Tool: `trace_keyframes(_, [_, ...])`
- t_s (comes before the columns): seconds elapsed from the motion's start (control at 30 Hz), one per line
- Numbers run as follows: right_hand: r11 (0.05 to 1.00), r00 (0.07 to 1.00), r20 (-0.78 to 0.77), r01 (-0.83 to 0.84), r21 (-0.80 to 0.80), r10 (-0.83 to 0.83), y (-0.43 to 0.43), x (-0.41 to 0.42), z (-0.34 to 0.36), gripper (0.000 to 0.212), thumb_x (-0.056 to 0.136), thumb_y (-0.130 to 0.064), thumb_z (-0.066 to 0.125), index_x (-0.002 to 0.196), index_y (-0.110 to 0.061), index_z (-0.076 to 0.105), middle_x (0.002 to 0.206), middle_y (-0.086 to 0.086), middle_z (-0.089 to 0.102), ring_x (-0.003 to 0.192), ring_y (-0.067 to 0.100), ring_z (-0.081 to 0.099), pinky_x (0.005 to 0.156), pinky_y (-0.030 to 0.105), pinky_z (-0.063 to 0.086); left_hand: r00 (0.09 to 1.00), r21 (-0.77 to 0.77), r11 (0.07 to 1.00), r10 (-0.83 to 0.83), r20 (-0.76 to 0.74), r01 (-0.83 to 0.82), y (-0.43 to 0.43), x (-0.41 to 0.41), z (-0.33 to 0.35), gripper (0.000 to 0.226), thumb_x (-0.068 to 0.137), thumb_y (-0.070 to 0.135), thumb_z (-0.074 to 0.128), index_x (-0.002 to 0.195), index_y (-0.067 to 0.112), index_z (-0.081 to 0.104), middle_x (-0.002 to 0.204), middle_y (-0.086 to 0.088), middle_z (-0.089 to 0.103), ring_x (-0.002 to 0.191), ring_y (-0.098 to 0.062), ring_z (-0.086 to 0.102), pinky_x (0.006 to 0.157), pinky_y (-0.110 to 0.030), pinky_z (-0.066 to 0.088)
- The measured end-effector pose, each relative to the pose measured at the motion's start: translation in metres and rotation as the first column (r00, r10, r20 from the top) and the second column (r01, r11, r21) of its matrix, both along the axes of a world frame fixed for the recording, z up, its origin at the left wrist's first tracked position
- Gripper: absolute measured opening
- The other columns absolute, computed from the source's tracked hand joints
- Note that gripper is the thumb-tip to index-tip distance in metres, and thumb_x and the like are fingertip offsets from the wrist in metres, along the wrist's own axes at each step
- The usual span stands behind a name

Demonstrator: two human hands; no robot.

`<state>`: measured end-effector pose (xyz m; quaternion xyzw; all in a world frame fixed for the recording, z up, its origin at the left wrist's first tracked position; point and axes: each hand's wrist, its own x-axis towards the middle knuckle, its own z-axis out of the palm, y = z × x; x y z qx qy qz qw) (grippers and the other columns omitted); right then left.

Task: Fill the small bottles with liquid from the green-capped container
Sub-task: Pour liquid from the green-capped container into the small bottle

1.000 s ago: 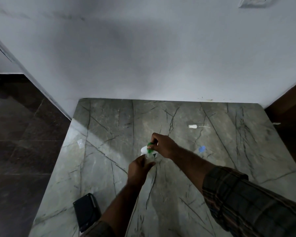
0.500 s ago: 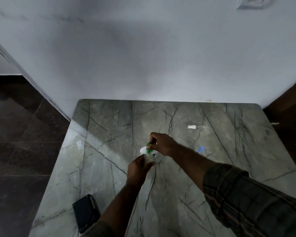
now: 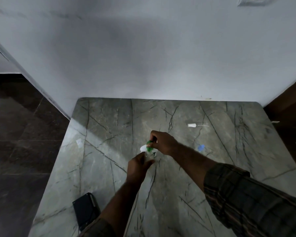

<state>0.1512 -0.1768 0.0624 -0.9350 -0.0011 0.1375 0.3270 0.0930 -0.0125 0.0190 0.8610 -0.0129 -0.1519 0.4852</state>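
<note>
While left hand [image 3: 139, 165] grips small bottle [image 3: 149, 155] upright, right hand [image 3: 162, 142] clasping green-capped container [image 3: 148, 145] should tip slowly, spout over mouth

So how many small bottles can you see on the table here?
2: a clear one held in the left hand mid-table, and a blue-capped one lying to the right. Others may be hidden.

Two hands at frame centre, left [image 3: 138, 165] and right [image 3: 162, 142], one green-capped container [image 3: 148, 146], one small clear bottle [image 3: 149, 155], one white spray cap [image 3: 191, 125], one blue cap [image 3: 201, 147], one dark box [image 3: 85, 210].
</note>
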Motion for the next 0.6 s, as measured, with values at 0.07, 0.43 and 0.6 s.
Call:
trace_keyframes(0.07, [1.0,1.0,-0.006,-0.008,-0.014,0.008,0.0007,-0.0014,-0.0031,0.026,0.081,-0.044,0.071,0.085,-0.022,0.057,0.078,-0.011,0.062,0.075,0.012,0.058,0.075,0.04,0.047,1.0,0.0,1.0,-0.003,-0.011,0.003,0.0002,-0.0003,-0.0023,0.035,0.085,0.028,0.078,0.117,0.016,0.072,0.093,0.004,0.075,0.076,-0.005,0.067,0.068,-0.013,0.049])
trace_keyframes(0.43, [1.0,1.0,0.001,0.004,-0.017,-0.004,0.0011,-0.0038,-0.0033,0.027,0.081,-0.044,0.071,0.085,-0.022,0.056,0.08,-0.007,0.065,0.075,0.014,0.059,0.072,0.036,0.044,0.999,-0.007,1.0,-0.017,-0.028,0.017,0.0024,-0.0014,-0.0023,0.036,0.087,0.025,0.076,0.121,0.016,0.068,0.1,0.002,0.075,0.084,-0.008,0.07,0.073,-0.017,0.053])
trace_keyframes(0.6, [1.0,1.0,0.008,0.009,-0.026,-0.009,0.0011,-0.0023,-0.0011,0.028,0.081,-0.045,0.071,0.088,-0.022,0.058,0.084,-0.006,0.066,0.078,0.015,0.06,0.076,0.039,0.048,1.0,0.007,1.0,-0.018,-0.018,0.018,0.0033,-0.0006,0.0004,0.034,0.087,0.025,0.076,0.119,0.015,0.069,0.094,0.005,0.073,0.077,-0.001,0.066,0.065,-0.009,0.048])
